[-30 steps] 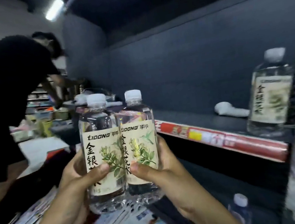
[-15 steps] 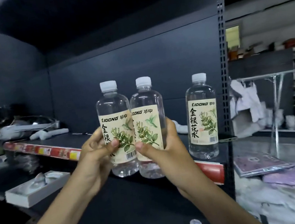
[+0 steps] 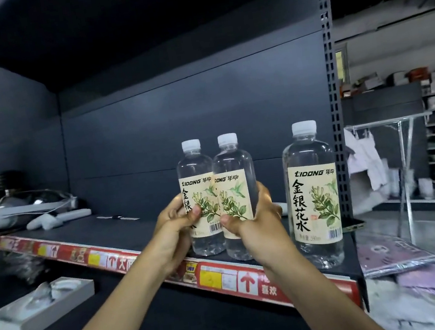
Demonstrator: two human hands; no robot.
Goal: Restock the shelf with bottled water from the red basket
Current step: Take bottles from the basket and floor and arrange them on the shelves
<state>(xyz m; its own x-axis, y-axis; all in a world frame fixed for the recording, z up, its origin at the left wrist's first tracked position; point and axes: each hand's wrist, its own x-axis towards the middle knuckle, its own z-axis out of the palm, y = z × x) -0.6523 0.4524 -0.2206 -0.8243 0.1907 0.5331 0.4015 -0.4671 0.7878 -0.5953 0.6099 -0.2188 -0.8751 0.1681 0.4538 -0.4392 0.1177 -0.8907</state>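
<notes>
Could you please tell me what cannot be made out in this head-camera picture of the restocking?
Head view:
1. Red basket: outside the frame.
2. Left-hand bottle and right-hand bottle: whether their bases touch the shelf cannot be judged from this angle.
3. White object: mostly hidden behind the right hand.
4. Standing bottle: small label print too blurred to read.

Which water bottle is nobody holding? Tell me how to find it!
Find the dark shelf with the red price strip. At its right end, next to the holed post, the lone bottle stands upright. The left hand grips the left bottle, the right hand the middle bottle; nobody touches this one.
</notes>
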